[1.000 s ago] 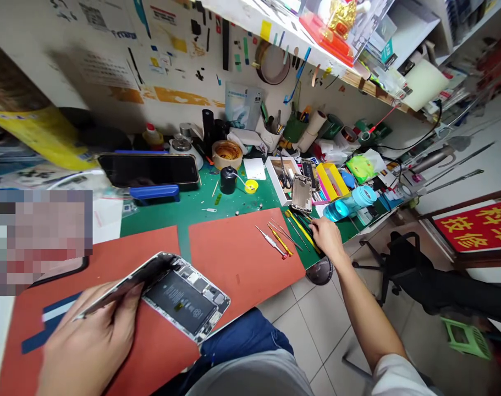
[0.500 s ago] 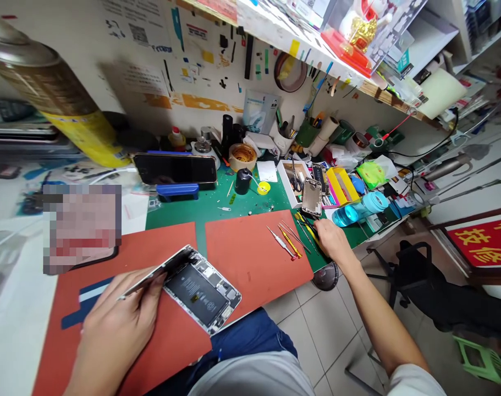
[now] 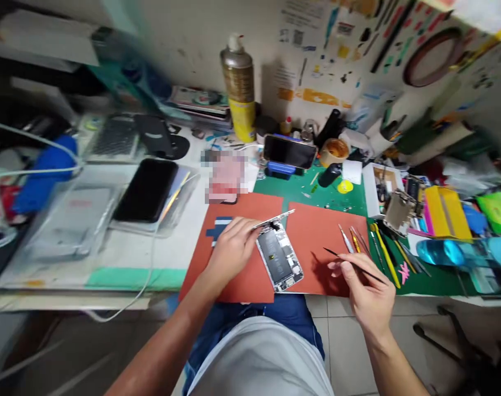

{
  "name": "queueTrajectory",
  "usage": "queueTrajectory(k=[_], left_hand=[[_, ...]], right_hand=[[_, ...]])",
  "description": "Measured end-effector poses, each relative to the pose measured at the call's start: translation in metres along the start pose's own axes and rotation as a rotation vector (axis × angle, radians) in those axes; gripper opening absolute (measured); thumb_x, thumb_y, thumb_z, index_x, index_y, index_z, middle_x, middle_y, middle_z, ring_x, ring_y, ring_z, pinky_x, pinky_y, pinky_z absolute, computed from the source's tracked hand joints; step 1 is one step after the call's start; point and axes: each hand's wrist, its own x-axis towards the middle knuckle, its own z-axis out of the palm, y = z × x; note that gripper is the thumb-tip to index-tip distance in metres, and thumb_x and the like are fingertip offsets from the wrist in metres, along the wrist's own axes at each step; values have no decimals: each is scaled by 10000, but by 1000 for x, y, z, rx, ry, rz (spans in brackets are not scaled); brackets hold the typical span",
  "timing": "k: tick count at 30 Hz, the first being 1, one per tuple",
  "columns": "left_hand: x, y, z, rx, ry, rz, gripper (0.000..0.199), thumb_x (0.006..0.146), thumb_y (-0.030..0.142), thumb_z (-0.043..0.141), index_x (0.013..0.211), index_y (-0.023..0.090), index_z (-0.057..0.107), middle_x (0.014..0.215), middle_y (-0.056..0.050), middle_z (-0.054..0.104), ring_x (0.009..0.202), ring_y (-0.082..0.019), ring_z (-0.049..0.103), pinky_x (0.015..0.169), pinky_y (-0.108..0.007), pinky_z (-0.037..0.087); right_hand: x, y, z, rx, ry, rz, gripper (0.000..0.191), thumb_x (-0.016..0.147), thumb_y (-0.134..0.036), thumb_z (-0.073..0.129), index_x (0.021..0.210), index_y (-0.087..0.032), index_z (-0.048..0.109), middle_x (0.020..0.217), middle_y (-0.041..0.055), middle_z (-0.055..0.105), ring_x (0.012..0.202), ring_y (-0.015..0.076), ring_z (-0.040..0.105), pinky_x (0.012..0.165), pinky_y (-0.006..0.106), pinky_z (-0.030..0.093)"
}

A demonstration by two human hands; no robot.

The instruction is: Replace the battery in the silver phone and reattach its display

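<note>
Maybe the screen (image 3: 275, 218) could bend, I think, if the left grip (image 3: 236, 245) tips it too hard, since it is thin and stands up off the open phone (image 3: 280, 257). That grip is closed on the screen's edge. The right grip (image 3: 368, 289) pinches a thin black tool (image 3: 332, 252), well apart from the phone; if it slips later, its sharp tip might poke the battery (image 3: 273, 253). The phone is over the red mats (image 3: 308, 231), close to the front edge, so a bump might drop it on the tile floor (image 3: 341, 319). I can't tell if it touches the mats. Behind them is a green mat (image 3: 312, 192) with small bits on it. On the left, the tabletop (image 3: 171, 250) is white, and a white cord (image 3: 152, 258) hangs over its edge. Past it all is a wall (image 3: 184, 49) with papers and tape.
</note>
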Motion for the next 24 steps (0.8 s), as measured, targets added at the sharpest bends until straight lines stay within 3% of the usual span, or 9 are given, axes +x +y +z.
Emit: queueTrajectory(k=[5, 10, 17, 24], left_hand=[[-2, -1, 1, -22, -13, -46, 218, 1105, 270, 494, 1023, 192, 680, 969, -51, 740, 921, -205, 661, 847, -356, 545], [-2, -2, 1, -42, -2, -12, 238, 1111, 260, 476, 1042, 188, 692, 977, -56, 747, 918, -206, 656, 843, -366, 555], [1, -3, 0, -63, -24, -40, 295, 1118, 271, 448, 1014, 169, 704, 992, -75, 759, 946, -223, 681, 844, -391, 567], [2, -3, 1, -82, -24, -60, 299, 1112, 270, 466, 992, 181, 725, 1042, -72, 772, 1007, -228, 706, 897, -407, 575]], right_hand=[[3, -1, 42, -10, -260, 26, 154, 1011, -219, 676, 1093, -264, 798, 1077, 61, 757, 961, 201, 737, 824, 322, 611], [7, 5, 64, 17, -250, 113, 173, 1040, -253, 616, 1101, -240, 777, 998, 53, 745, 764, 160, 709, 665, 281, 586], [18, 10, 76, -162, -327, -217, 245, 1018, -142, 594, 1176, -227, 760, 1019, 78, 762, 908, 205, 741, 820, 343, 605], [20, 11, 82, -198, -346, -229, 243, 1046, -176, 565, 1197, -228, 748, 1011, 87, 774, 890, 207, 754, 799, 346, 628]])
